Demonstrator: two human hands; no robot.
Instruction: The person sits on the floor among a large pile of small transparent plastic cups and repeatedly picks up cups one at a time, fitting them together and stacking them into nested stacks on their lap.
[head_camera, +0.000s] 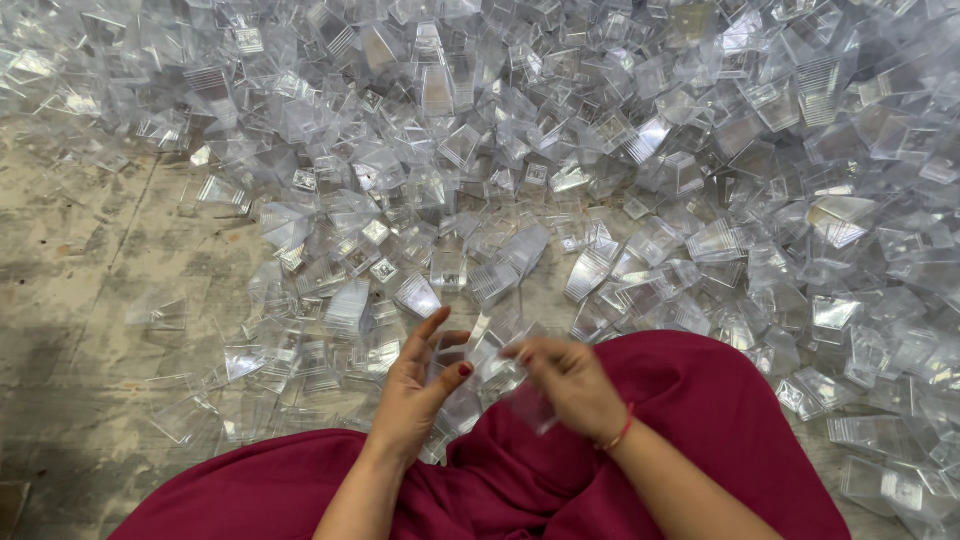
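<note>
My left hand (418, 385) and my right hand (568, 385) meet over my lap, above dark red cloth (690, 400). Between them I hold a small stack of clear plastic cups (487, 375); the left fingers curl around one side of it. My right hand grips another clear piece (530, 408) that hangs slightly lower and is blurred. How many cups are nested together I cannot tell. A red thread bracelet circles my right wrist.
A huge heap of clear plastic cups (600, 130) covers the floor from the top to the right edge. Scattered cups (300, 340) lie just in front of my knees. Bare worn concrete floor (80, 290) shows at the left.
</note>
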